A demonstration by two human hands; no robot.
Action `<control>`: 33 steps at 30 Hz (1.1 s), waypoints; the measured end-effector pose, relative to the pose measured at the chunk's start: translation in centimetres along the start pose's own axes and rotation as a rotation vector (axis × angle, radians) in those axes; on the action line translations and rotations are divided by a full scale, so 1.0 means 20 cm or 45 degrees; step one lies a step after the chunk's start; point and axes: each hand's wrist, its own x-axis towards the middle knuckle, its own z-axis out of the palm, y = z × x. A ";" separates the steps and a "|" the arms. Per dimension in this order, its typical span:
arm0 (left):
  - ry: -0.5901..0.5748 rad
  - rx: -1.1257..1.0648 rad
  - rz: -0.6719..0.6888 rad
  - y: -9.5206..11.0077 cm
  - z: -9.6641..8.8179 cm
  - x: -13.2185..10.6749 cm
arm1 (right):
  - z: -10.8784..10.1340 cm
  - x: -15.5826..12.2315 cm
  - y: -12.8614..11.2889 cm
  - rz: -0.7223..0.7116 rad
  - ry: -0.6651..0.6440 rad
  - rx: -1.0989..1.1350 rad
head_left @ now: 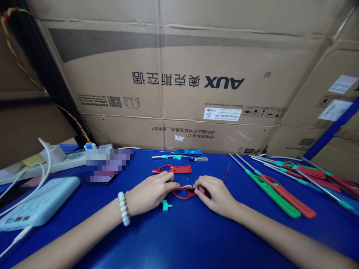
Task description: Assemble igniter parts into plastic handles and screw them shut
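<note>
My left hand point(153, 192), a white bead bracelet on its wrist, pinches the left end of a red plastic handle shell point(183, 192) lying on the blue table point(179, 239). My right hand point(214, 194) pinches the shell's right end, where thin white wires show between the fingertips. A small teal plastic piece point(166, 205) lies just below my left hand. A second red handle shell point(172, 169) lies just beyond my hands. Farther back sit a blue handle shell point(187, 152) and a metal rod with a teal collar point(179, 158).
Several finished long tools with red and green handles and metal rods point(283, 194) lie at the right. A small screwdriver point(226, 172) lies near my right hand. A pale blue power bank point(39, 204) with white cables and a power strip point(56, 160) sit left. Large cardboard boxes point(179, 82) wall the back.
</note>
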 end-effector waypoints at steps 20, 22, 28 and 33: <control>-0.127 -0.332 0.007 0.00 -0.11 -0.02 | 0.00 0.01 0.00 -0.013 0.000 0.099; -0.210 -0.362 0.032 -0.01 -0.12 -0.03 | 0.00 0.01 0.00 -0.014 0.004 0.099; -0.189 -0.327 0.038 0.00 -0.09 -0.02 | -0.01 0.01 0.00 -0.017 0.008 0.101; -0.051 -0.284 -0.018 0.05 -0.07 0.03 | -0.01 0.01 0.00 -0.017 0.008 0.102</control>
